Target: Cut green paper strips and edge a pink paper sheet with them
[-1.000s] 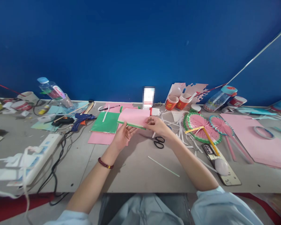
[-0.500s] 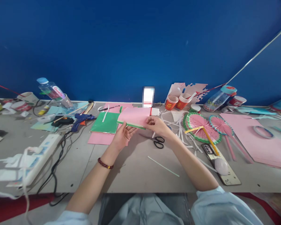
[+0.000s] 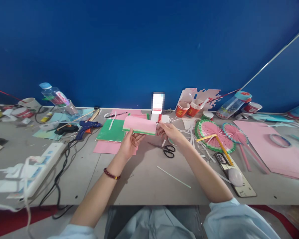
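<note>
Tipping the pink paper [image 3: 139, 124] flatter than a moment ago, showing less of its face. Hiding the underside, bar a green strip along the near edge. Burying the fingertips of the left hand [image 3: 130, 143] beneath it, thumb on top, clamped on the near left corner. Meeting the right edge with the right hand [image 3: 168, 132], fingers loosely bent; can't tell whether pinching or only touching. Holding the paper up off the table [image 3: 144, 179], between both hands, just beyond the scissors [image 3: 167, 151].

Pink paper sheet [image 3: 139, 124] with green lower edge, folded, tilted, aloft above the grey table's middle
</note>
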Motion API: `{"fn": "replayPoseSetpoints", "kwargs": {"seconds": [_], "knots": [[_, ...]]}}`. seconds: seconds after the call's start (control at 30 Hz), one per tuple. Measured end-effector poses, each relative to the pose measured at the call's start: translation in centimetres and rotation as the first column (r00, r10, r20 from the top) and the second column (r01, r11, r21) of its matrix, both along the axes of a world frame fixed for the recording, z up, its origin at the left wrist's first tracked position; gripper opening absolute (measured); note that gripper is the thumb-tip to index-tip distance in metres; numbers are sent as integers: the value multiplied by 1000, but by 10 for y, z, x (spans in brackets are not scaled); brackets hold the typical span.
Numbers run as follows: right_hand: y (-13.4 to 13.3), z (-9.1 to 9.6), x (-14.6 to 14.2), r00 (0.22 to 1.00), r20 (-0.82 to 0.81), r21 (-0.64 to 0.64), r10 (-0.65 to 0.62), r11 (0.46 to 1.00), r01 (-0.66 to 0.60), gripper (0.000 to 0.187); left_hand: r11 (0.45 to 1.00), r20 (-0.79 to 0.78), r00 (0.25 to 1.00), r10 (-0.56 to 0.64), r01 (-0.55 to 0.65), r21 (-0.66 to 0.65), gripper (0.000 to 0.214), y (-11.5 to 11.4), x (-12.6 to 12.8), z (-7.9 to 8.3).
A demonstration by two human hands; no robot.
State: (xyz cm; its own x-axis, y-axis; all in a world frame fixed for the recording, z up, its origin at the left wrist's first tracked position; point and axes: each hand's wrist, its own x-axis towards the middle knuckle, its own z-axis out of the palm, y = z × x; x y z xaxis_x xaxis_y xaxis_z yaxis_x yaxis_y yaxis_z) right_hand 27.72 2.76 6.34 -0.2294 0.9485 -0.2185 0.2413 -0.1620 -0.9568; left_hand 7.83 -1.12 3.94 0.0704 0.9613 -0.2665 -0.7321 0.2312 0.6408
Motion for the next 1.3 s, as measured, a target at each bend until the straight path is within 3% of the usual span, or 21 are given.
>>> {"fn": "replayPoseSetpoints", "kwargs": {"seconds": [0.07, 0.13, 0.27, 0.4, 0.53, 0.77, 0.97, 1.1, 1.3], "knots": [[-1, -1, -4, 995, -81, -129, 53, 990, -63, 58, 1000, -5, 1000, -11, 11, 8, 24, 0, 0, -1], [-5, -4, -9, 986, -148, -186, 82, 976, -109, 54, 1000, -15, 1000, -16, 16, 19, 26, 0, 1, -3], [-12, -10, -21, 961, -275, -205, 42, 974, -101, 36, 998, -41, 999, 5, -2, 68, 28, -1, 5, -5], [-14, -14, -27, 932, -359, -208, -36, 977, -42, 32, 992, -86, 996, 4, 7, 124, 28, -3, 8, -7], [-12, -15, -27, 941, -330, -171, -75, 985, 18, 33, 990, -108, 994, 9, 6, 139, 27, -2, 6, -9], [-9, -19, -23, 980, -193, -61, -42, 998, 30, 29, 998, -123, 992, 40, -34, 50, 22, 0, 2, -15], [-10, -22, -23, 991, -132, -8, 8, 1000, -9, 31, 996, -330, 941, 81, -63, 67, 16, -6, 5, -17], [-9, -21, -21, 992, -118, -11, 35, 999, -36, 33, 995, -341, 935, 95, -84, 45, 26, -5, 5, -16], [-3, -21, -15, 987, -143, -79, 72, 993, -84, 35, 999, -303, 952, 34, -25, 32, 28, -1, 2, -17]]}}
